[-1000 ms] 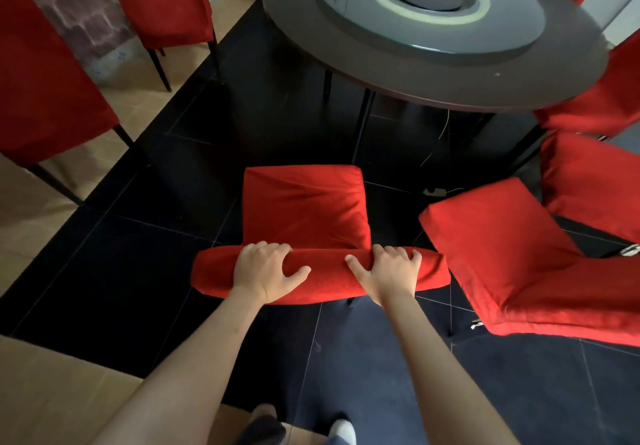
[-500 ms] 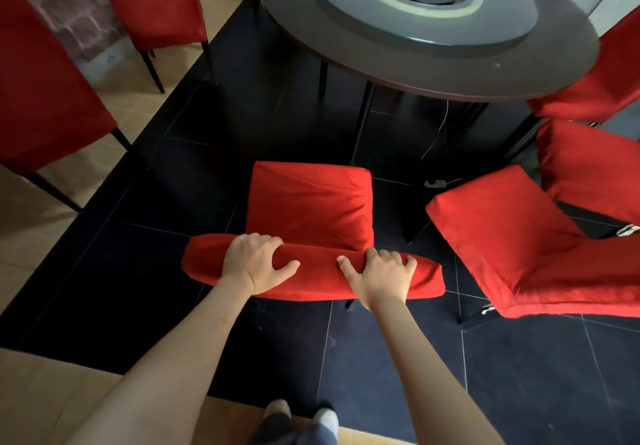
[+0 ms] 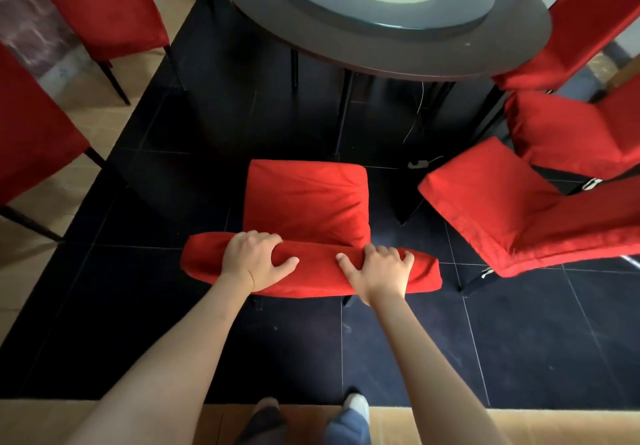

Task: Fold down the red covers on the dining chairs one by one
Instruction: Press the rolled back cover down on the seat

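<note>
A dining chair with a red cover (image 3: 306, 202) stands right in front of me, its seat facing the round table. Across the top of its backrest lies the red cover (image 3: 315, 269), bunched into a thick roll. My left hand (image 3: 254, 259) grips the left half of this roll, fingers curled over the far side and thumb on the near side. My right hand (image 3: 379, 271) grips the right half the same way. Chair legs under the roll are mostly hidden.
A dark round table (image 3: 384, 18) with a glass turntable stands beyond the chair. More red-covered chairs stand at the right (image 3: 512, 209), far right (image 3: 575, 133) and left (image 3: 38, 126). The floor is black tile, tan at the edges. My feet (image 3: 353, 406) are below.
The chair and my hands have drifted slightly left and down in view. Both hands keep the same hold on the rolled cover. My feet have come further into view.
</note>
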